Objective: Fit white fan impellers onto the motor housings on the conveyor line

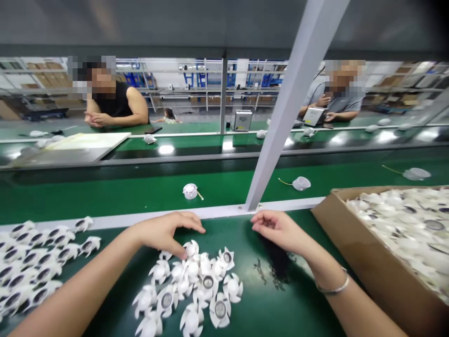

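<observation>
My left hand (164, 230) is open above a loose pile of white fan impellers (193, 269), thumb spread from the fingers. Its thumb tip is right at the pile's upper edge; whether it touches an impeller I cannot tell. Some impellers show a round dark-rimmed hub, others a plain white cap. My right hand (277, 228) hovers over a heap of small black parts (280, 269) on the green worktop (252, 299). Its fingers are curled in with the tips together, and anything between them is hidden.
Rows of impellers (38, 257) lie at left. A cardboard box (372, 243) full of white impellers stands at right. A grey post (280, 107) rises before me. White round housings (190, 191) with wires sit on the green conveyor (115, 192). Two people are across the line.
</observation>
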